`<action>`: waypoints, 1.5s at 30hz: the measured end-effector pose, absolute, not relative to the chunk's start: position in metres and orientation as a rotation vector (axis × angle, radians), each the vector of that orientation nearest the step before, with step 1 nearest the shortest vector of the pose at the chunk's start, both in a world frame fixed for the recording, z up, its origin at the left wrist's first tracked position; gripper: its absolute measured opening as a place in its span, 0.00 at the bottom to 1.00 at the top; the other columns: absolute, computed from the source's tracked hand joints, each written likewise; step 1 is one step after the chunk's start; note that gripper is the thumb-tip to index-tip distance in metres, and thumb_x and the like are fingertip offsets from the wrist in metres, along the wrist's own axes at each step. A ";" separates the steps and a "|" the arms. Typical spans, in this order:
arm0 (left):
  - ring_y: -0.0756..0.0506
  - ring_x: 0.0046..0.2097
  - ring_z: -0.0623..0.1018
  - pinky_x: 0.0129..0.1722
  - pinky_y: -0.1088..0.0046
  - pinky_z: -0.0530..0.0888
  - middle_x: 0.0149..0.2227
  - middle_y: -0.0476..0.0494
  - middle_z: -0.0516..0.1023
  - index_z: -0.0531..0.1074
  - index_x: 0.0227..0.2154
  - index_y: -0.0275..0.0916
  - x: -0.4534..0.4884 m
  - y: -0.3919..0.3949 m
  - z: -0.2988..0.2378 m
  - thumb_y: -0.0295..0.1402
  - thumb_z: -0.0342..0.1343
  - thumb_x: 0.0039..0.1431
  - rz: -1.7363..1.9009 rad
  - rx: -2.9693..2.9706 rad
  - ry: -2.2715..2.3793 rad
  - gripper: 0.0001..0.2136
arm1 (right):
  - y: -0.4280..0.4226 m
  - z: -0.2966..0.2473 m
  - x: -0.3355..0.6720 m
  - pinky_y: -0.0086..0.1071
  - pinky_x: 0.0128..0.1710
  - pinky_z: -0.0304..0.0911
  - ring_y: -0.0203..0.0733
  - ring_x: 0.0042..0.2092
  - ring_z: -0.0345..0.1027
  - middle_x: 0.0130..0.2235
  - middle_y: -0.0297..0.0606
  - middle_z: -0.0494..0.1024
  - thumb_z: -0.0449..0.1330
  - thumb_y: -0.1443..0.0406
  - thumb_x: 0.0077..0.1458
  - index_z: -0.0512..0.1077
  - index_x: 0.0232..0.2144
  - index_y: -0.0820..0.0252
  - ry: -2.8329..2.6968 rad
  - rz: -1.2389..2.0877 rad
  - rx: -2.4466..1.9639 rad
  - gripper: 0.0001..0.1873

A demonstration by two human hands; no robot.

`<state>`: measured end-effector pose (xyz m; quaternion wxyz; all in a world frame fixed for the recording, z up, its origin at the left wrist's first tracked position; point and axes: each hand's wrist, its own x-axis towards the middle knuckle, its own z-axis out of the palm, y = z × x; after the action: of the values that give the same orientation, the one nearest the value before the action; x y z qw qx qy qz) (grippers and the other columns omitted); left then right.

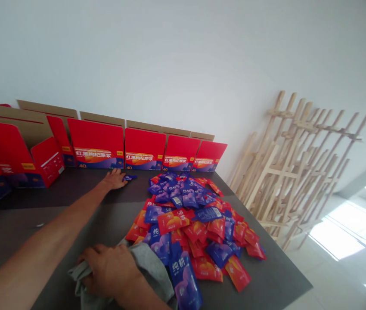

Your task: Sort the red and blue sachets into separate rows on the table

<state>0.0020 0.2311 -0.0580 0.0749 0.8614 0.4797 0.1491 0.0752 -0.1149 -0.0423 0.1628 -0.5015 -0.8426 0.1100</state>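
Note:
My left hand [114,179] reaches far across the dark table, its fingers closed at the near end of a small blue pouch [130,177] in front of the red boxes. Nearer to me, my right hand [113,269] is closed on a grey cloth [152,267], which is bunched up against the pile. Blue pouches [187,282] and red pouches [173,221] lie heaped to the right of both hands, the blue ones mostly at the back and mixed with red towards the front.
A row of open red cartons [95,142] with raised flaps stands along the wall. Another open carton [24,159] is at the left. Wooden easels [286,168] lean by the wall beyond the right edge of the dark table [276,284].

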 end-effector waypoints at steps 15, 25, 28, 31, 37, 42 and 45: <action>0.40 0.40 0.82 0.40 0.61 0.80 0.41 0.39 0.81 0.73 0.55 0.37 -0.008 0.123 -0.043 0.44 0.47 0.70 1.119 1.449 0.982 0.20 | -0.116 -0.030 0.076 0.37 0.43 0.71 0.45 0.45 0.78 0.51 0.34 0.78 0.58 0.64 0.61 0.67 0.51 0.49 -2.002 0.354 -1.614 0.16; 0.36 0.48 0.84 0.50 0.62 0.80 0.41 0.39 0.85 0.79 0.51 0.38 -0.040 -0.041 -0.073 0.57 0.62 0.60 1.027 0.912 0.722 0.28 | -0.117 -0.028 0.076 0.35 0.39 0.68 0.44 0.44 0.78 0.50 0.35 0.79 0.56 0.66 0.63 0.68 0.50 0.51 -1.958 0.259 -1.635 0.13; 0.34 0.54 0.82 0.57 0.62 0.77 0.44 0.39 0.85 0.80 0.49 0.38 -0.043 -0.058 -0.079 0.60 0.65 0.55 1.044 0.876 0.751 0.30 | -0.117 -0.026 0.077 0.33 0.38 0.67 0.43 0.43 0.77 0.48 0.37 0.79 0.56 0.66 0.64 0.69 0.49 0.52 -1.955 0.228 -1.658 0.12; 0.33 0.59 0.79 0.59 0.61 0.74 0.45 0.37 0.86 0.81 0.47 0.39 -0.045 -0.066 -0.084 0.62 0.66 0.53 1.063 0.880 0.793 0.31 | -0.116 -0.025 0.081 0.32 0.39 0.66 0.42 0.44 0.76 0.47 0.37 0.79 0.55 0.69 0.63 0.70 0.47 0.52 -1.854 0.227 -1.652 0.11; 0.30 0.59 0.78 0.59 0.58 0.74 0.44 0.37 0.87 0.83 0.38 0.40 -0.047 -0.073 -0.086 0.61 0.71 0.44 1.058 0.944 0.851 0.29 | -0.112 -0.029 0.089 0.32 0.44 0.65 0.42 0.46 0.74 0.46 0.36 0.78 0.51 0.72 0.63 0.69 0.46 0.54 -1.613 0.229 -1.583 0.13; 0.31 0.58 0.79 0.59 0.59 0.74 0.45 0.38 0.86 0.83 0.40 0.41 -0.044 -0.074 -0.080 0.60 0.72 0.45 1.119 0.946 0.822 0.29 | -0.112 -0.028 0.092 0.30 0.45 0.64 0.41 0.48 0.74 0.47 0.36 0.79 0.52 0.73 0.61 0.70 0.47 0.55 -1.673 0.210 -1.533 0.15; 0.33 0.58 0.79 0.59 0.61 0.74 0.46 0.39 0.86 0.81 0.45 0.41 -0.044 -0.072 -0.077 0.64 0.67 0.49 1.185 0.911 0.782 0.32 | -0.115 -0.028 0.091 0.29 0.43 0.63 0.40 0.47 0.75 0.46 0.33 0.80 0.56 0.71 0.60 0.71 0.46 0.52 -1.893 0.250 -1.453 0.13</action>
<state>-0.0440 -0.0719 -0.0766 0.6650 0.4032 0.3462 0.5247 0.0906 -0.1151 -0.0282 0.3627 -0.5642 -0.7353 0.0973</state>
